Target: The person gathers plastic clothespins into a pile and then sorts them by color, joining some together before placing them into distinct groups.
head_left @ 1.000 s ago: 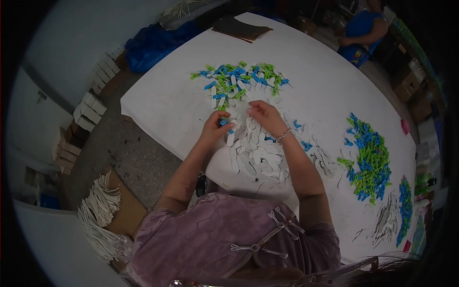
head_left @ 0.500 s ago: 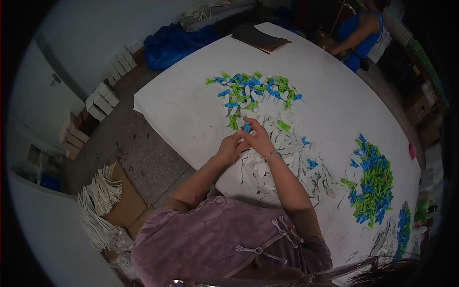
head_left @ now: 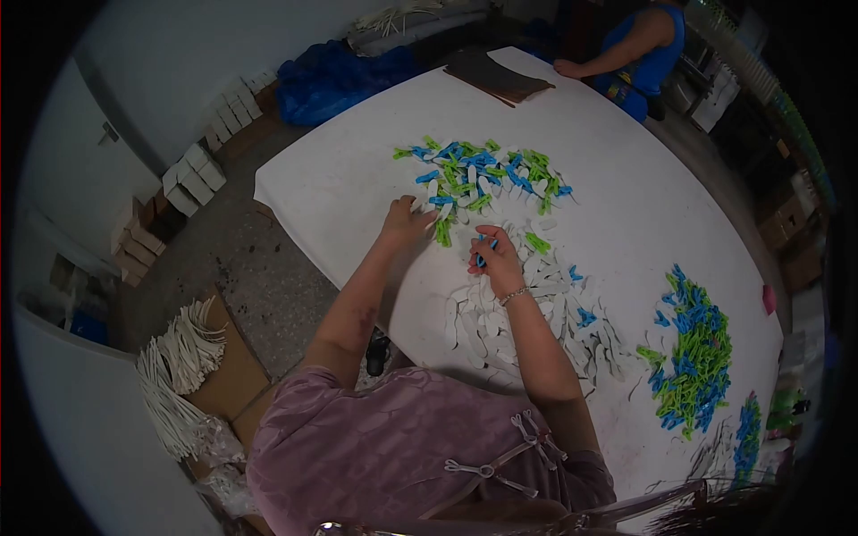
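My left hand (head_left: 408,223) is at the near-left edge of a pile of blue and green plastic clips mixed with white strips (head_left: 472,175). Its fingers look apart, and I make out nothing between them. My right hand (head_left: 498,256) is curled around a blue clip (head_left: 483,253), part of which is hidden by the fingers. Beneath and beside the right hand lies a heap of flat white strips (head_left: 500,326). A few green clips (head_left: 537,243) and blue clips (head_left: 585,317) rest on that heap.
A larger heap of blue and green clips (head_left: 693,357) lies at the right of the white table (head_left: 349,192). Dark flat sheets (head_left: 499,77) sit at the far edge. Another person (head_left: 639,54) stands beyond it. White bundles (head_left: 192,348) lie on cardboard at left.
My hands were together around a blue clip. The left has moved away to the clip pile's left edge; the right has drawn slightly right with the blue clip. The other person's arm has shifted left.
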Demonstrator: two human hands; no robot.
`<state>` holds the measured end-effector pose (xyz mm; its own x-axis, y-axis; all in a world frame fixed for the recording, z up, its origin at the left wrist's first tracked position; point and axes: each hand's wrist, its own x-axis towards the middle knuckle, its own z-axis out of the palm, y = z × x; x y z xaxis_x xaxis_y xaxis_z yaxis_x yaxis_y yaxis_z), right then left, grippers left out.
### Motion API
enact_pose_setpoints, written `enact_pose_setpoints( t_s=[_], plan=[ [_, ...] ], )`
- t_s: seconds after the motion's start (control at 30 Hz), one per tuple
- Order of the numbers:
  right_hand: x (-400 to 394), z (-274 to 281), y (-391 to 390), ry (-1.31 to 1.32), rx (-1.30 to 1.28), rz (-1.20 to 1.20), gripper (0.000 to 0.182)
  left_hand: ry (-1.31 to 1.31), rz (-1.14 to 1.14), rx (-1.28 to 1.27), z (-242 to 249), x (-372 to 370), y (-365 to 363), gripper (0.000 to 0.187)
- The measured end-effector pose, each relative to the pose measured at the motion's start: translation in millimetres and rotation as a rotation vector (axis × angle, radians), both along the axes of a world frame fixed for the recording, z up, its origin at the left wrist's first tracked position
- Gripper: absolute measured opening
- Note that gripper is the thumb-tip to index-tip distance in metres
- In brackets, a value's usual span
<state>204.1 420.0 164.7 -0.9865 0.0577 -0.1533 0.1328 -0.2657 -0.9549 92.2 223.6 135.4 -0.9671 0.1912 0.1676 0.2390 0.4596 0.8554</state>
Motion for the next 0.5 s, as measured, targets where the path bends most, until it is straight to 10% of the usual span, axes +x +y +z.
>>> enact_pose_setpoints(
  t_s=[0.17, 0.5],
  plan=[
    [-1, -1, 2, -0.009, 0.016, 0.041, 0.022, -0.155, -0.053, -0.323, 9, -32, 23, 0.097],
    [-5, -5, 4, -0.017, -0.060, 0.059, 0.024, -0.104, -0.156, -0.319, -2, -37, 24, 0.081]
  ],
)
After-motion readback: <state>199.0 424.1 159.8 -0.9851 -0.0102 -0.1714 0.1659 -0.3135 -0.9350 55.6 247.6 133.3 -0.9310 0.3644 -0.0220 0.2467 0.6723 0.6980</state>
